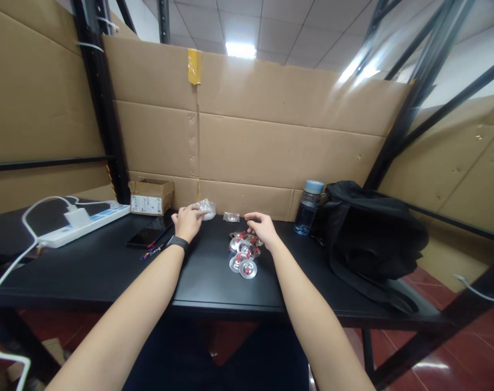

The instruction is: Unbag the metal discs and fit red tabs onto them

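My left hand (187, 222), with a dark band on its wrist, reaches to the back of the black table. Its fingers are stretched out at the edge of a small heap of clear plastic bags (207, 209), seemingly touching it. My right hand (261, 227) hovers over the back right of a pile of shiny metal discs with red parts (245, 248). Its fingers are loosely bent and apart, and I see nothing held in them. Between the hands, farther back, lies a small clear packet with a disc-like piece inside (231, 216).
On the left are a white power strip (104, 217) with a plugged-in charger, an open cardboard box (151, 196), a dark phone (148, 234) and pens. A water bottle (309, 209) and a black backpack (373, 233) stand right. Cardboard panels (247, 136) wall the table's back.
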Motion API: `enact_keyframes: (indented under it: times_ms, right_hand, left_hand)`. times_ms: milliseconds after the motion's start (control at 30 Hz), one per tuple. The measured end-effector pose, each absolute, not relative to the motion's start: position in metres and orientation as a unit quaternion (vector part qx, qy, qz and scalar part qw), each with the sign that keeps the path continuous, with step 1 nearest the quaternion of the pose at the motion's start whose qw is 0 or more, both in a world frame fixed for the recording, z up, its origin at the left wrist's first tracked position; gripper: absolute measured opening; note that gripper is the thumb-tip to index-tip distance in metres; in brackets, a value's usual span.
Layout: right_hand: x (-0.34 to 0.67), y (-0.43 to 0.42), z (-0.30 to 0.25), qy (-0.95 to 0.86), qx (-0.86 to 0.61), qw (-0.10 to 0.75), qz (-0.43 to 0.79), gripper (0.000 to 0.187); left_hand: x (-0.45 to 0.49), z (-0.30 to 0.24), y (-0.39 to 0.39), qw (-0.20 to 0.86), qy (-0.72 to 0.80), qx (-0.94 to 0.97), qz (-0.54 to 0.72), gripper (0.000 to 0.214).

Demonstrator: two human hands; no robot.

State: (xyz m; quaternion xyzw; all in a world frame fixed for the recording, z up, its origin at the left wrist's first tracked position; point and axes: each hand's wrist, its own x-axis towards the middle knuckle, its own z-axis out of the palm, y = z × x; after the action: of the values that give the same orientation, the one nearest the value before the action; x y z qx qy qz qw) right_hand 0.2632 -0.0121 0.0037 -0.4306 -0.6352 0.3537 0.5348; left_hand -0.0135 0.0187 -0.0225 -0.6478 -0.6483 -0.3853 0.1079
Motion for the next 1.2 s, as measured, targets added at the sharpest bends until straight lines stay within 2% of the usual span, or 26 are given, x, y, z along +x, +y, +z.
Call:
enact_keyframes:
  times_ms: [167, 533, 733, 933, 1200]
  right_hand:
    - [0.264, -0.007, 0.001, -0.64, -0.437, 0.537, 0.334, 0.019]
    - [0.265, -0.006, -0.004, -0.666, -0.437, 0.511, 0.324, 0.017]
    - [0.265, -0.005, -0.008, -0.67, -0.46, 0.478, 0.332, 0.019]
    - [0.264, -0.011, -0.004, -0.678, -0.467, 0.462, 0.331, 0.018]
    - [0.263, -0.007, -0.006, -0.694, -0.446, 0.456, 0.335, 0.018]
  left_hand:
    - [-0.022, -0.034, 0.027, 0.104, -0.685, -0.615, -0.376, 0.029]
    - [-0.016, -0.045, 0.052, 0.144, -0.67, -0.659, -0.31, 0.036]
    - [-0.013, -0.049, 0.068, 0.114, -0.671, -0.693, -0.237, 0.045]
    - [-0.011, -0.043, 0.067, 0.032, -0.672, -0.717, -0.184, 0.055]
    - [-0.011, -0.043, 0.062, 0.039, -0.666, -0.72, -0.192, 0.053]
